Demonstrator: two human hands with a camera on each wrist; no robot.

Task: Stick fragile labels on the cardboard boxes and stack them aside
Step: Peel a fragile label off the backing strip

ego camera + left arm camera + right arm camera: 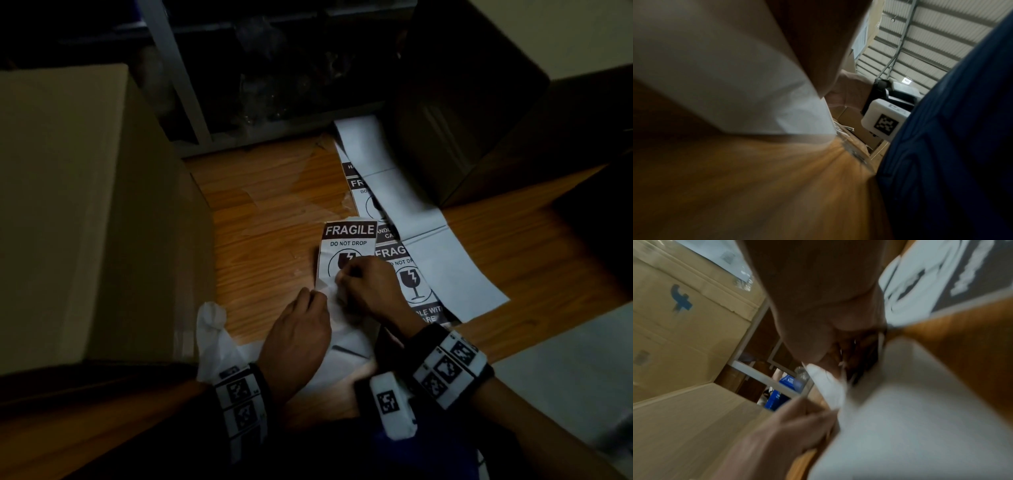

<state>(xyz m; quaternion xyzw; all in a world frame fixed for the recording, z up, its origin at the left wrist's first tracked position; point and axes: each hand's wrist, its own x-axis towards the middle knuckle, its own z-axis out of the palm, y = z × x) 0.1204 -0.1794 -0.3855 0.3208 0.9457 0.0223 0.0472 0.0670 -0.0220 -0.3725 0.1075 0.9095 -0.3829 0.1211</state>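
Observation:
A fragile label (347, 245), white with black print, lies on the wooden table (267, 219) in the head view. My right hand (368, 284) pinches the label near its lower middle. My left hand (301, 329) pinches the white backing paper (337, 308) at the label's lower left corner. A strip of more fragile labels (411, 274) on white backing lies to the right. One large cardboard box (85, 212) stands at the left. The right wrist view is blurred; it shows fingers (818, 340) on white paper (910, 410).
A dark cardboard box (479, 102) stands at the back right, over the strip's far end. A crumpled white backing sheet (214, 329) lies by my left wrist. A grey metal shelf frame (178, 78) stands behind the table. Clear tape residue (305, 185) marks the wood.

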